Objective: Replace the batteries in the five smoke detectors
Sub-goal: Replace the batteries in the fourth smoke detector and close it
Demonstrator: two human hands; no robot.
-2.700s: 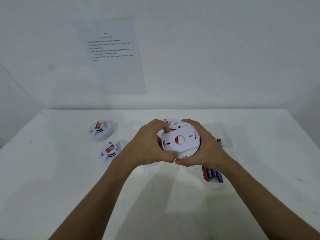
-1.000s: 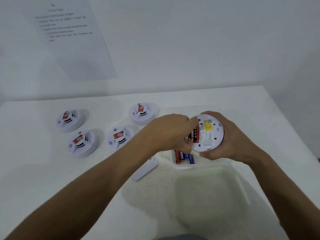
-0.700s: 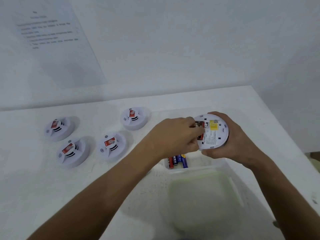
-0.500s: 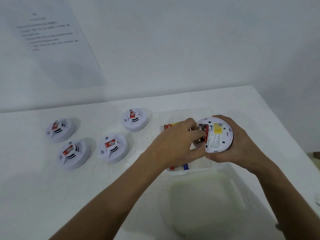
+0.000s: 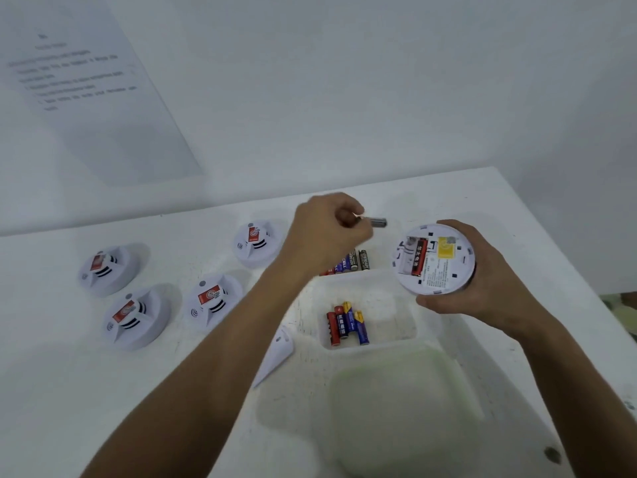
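A: While the head camera looks down on the matte white tabletop (image 5: 86,391), what do you make of the materials?

B: I see smooth plastic nearly everywhere. The right hand (image 5: 479,274) is wrapped around the rim of a round white plastic smoke detector (image 5: 435,258), turned underside up, with a yellow sticker, fine printed text and one glossy red battery (image 5: 418,257) seated in the open bay. Four more round white detectors with red labels (image 5: 213,300) sit on the table to the left. A clear, shallow plastic tray (image 5: 396,326) lies near the middle with a few red and blue cylindrical batteries (image 5: 346,324); a second cluster of dark batteries (image 5: 351,262) lies just beyond it. A frosted, pale green lid (image 5: 403,405) is nearest to me, and a narrow white plastic cover (image 5: 279,353) lies left of the tray.

A: What changed from half a second ago?

B: The left hand (image 5: 331,232) was pressed into the battery bay then. It has pulled away to the far left of the held detector, fingers curled tight around a small dark battery (image 5: 377,222) whose end pokes out. It's blurred.

A: And the detector relative to both hands?

B: It's gripped in the right hand above the tray's right edge, with the left hand clear of it, apart and slightly farther away.
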